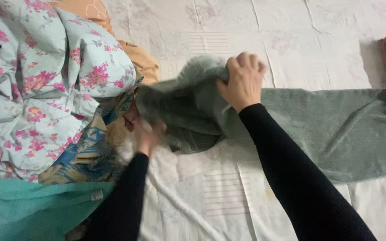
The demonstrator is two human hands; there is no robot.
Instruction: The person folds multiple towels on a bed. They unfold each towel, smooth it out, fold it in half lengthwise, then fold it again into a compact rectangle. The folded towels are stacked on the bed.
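Head view shows us looking down on a bed covered by a pale patterned sheet point(228, 187). We see 2 hands at work on a grey-green towel point(331, 129), which lies stretched across the sheet from the middle of the picture out to the right edge. Our right hand point(243, 80) is closed in a fist on the bunched left end of the towel, lifting a fold of it off the sheet. Our left hand point(147, 136) is blurred; it sits at the lower left edge of the same bunched end, touching the fabric, and we cannot tell whether its fingers are closed on it. Both arms wear black sleeves. Just left of the hands a floral quilt point(36, 89), light blue with pink flowers, is heaped high. An orange cloth point(141, 60) shows behind it, and a blue and yellow patterned cloth point(86, 151) lies under its near edge. A teal towel point(32, 209) fills the lower left corner.
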